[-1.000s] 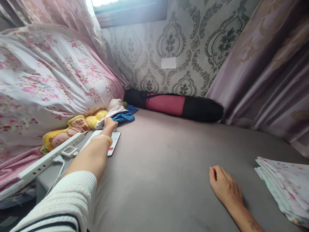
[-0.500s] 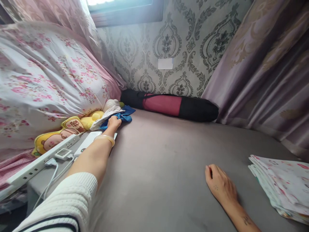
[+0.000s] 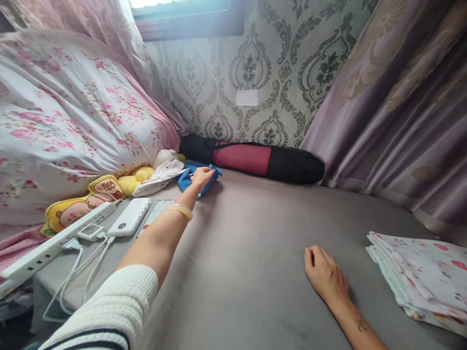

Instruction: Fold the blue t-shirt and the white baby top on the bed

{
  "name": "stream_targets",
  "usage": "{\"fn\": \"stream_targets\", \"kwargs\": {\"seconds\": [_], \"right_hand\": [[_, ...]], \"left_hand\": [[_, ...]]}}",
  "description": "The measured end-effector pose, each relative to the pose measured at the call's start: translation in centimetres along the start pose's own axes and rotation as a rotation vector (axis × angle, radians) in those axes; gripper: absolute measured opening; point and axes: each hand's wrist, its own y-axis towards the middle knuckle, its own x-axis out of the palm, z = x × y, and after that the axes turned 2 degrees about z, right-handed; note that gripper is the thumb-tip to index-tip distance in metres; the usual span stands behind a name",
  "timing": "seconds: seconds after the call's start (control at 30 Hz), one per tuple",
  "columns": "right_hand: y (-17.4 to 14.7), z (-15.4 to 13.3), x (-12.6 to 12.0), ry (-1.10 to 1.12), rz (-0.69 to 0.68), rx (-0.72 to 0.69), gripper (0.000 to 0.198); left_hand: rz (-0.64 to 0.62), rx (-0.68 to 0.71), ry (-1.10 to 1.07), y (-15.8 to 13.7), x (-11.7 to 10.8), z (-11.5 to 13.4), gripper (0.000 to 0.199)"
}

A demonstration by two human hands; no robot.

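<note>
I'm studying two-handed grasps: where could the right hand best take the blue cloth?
By its right edge, probably, pinched from the right: crumpled, the blue cloth juts past the left hand there, while the white spotted cloth lies close on its left.

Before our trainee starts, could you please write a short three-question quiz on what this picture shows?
1. What is in the grip of the left hand?
A) the phone
B) the blue cloth
C) the power strip
2. True or false: the right hand lies on top of the folded cloths.
3. Fill in the blank: the long bag by the wall is black with a ____ middle section.

Key:
1. B
2. False; it rests on the grey surface, beside the folded cloths.
3. red
</note>
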Motion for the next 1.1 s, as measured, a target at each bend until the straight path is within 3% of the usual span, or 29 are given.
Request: {"fn": "stream_targets", "kwargs": {"seconds": [0.27,0.57,0.8,0.93,1.1], "right_hand": [[-0.1,0.0,-0.2,0.006,0.012,-0.008,0.024],[-0.1,-0.1,0.0,-0.001,0.027,-0.005,0.023],[0.2,-0.7,-1.3,0.057,-0.086,0.058,0.020],[0.9,-2.3,-2.3,0.280,-0.249,0.082,0.021],[1.6,-5.8,-2.2,0.781,-0.377,0.105,0.021]], "left_hand": [[-0.236,0.010,-0.355,-2.9,3.6,2.1,0.029],[-0.391,-0.035,-0.654,-5.9,7.9,5.3,0.040],[-0.552,-0.052,-0.910,-9.0,10.6,8.3,0.043],[-0.639,-0.042,-0.978,-10.6,11.8,9.9,0.045],[-0.725,-0.014,-1.044,-12.8,12.2,12.2,0.043]]}}
